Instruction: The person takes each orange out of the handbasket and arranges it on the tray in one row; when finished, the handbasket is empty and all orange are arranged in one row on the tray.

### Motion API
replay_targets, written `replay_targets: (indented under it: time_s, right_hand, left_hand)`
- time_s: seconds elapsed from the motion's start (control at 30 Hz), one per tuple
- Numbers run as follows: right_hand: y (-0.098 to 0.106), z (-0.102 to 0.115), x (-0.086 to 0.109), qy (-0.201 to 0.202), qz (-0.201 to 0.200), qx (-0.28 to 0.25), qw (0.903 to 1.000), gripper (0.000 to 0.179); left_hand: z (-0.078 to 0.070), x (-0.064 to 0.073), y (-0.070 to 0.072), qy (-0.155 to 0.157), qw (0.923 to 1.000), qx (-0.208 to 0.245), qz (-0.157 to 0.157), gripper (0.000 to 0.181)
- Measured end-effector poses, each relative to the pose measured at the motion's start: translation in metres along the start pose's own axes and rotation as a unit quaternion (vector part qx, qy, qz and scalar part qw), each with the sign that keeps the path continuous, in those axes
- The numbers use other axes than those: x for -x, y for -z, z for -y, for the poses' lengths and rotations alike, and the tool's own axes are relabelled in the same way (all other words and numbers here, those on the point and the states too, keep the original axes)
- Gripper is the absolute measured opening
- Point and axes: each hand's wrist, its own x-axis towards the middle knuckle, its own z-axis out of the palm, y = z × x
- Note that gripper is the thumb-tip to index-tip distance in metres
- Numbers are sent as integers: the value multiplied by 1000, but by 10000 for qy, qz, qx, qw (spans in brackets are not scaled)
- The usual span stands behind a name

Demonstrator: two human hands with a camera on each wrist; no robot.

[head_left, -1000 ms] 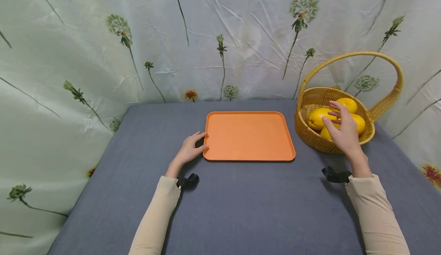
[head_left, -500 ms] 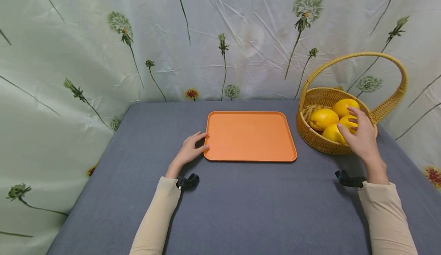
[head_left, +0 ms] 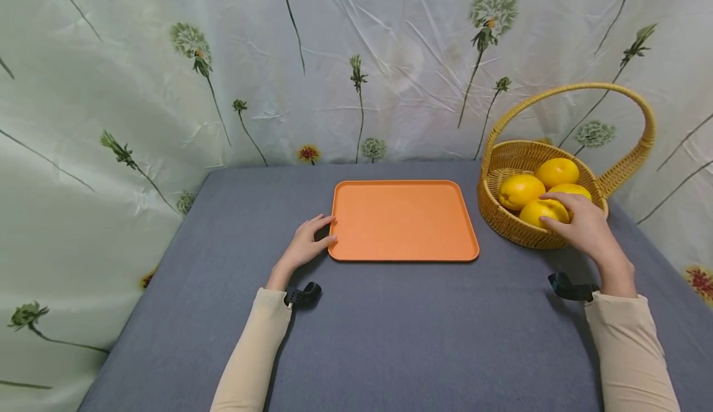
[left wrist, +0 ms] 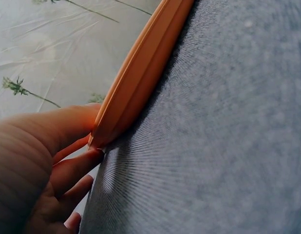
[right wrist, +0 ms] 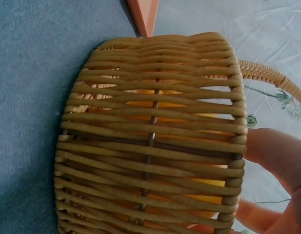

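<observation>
In the head view my left hand (head_left: 303, 243) holds the left edge of an orange tray (head_left: 403, 220), thumb and index finger on its rim. Close up in the left wrist view, thumb and fingertips meet the tray's corner (left wrist: 133, 80). My right hand (head_left: 585, 223) reaches over the front rim of a yellow wicker basket (head_left: 509, 229). Its thumb and fingers curl round the front lemon (head_left: 541, 212). Other lemons lie beside it, one at the left (head_left: 520, 191) and one at the back (head_left: 557, 172). In the right wrist view the basket wall (right wrist: 150, 141) hides most of the grip.
A tall arched handle (head_left: 568, 87) rises over the basket. Grey-blue cloth (head_left: 418, 331) covers the table, and a flower-printed curtain (head_left: 312, 59) hangs behind it. Each wrist carries a black strap-on camera; the right one (head_left: 570, 289) sits close in front of the basket.
My right hand has moved to the right and lowered into the basket, and its fingers have come together round the front lemon. My left hand and the tray stay in place.
</observation>
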Motion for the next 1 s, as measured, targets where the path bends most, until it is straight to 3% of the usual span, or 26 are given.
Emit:
replay_targets:
  time_s: [0.17,0.33,0.6,0.83,1.0]
  right_hand:
    - [-3,-1,0,107,-189,153,9996,33]
    - [-8,-1,-2,-90,-202,319,9992,37]
    - [-6,3,-6,-277,394,459,9978,50]
    - [-1,2,-19,-476,1340,186,9897,62]
    - [-7,1,-22,-553,1196,243,9910,65]
  left_hand:
    - [0,1,0,20,10000,49,-29,53]
    - [0,2,-1,25,10000,14,-22,53]
    - [-1,0,-1,22,10000,3,-51,53]
    - [0,1,-3,-153,9997,-98,-165,51]
    - [-1,2,-2,-63,9998,-52,-161,51]
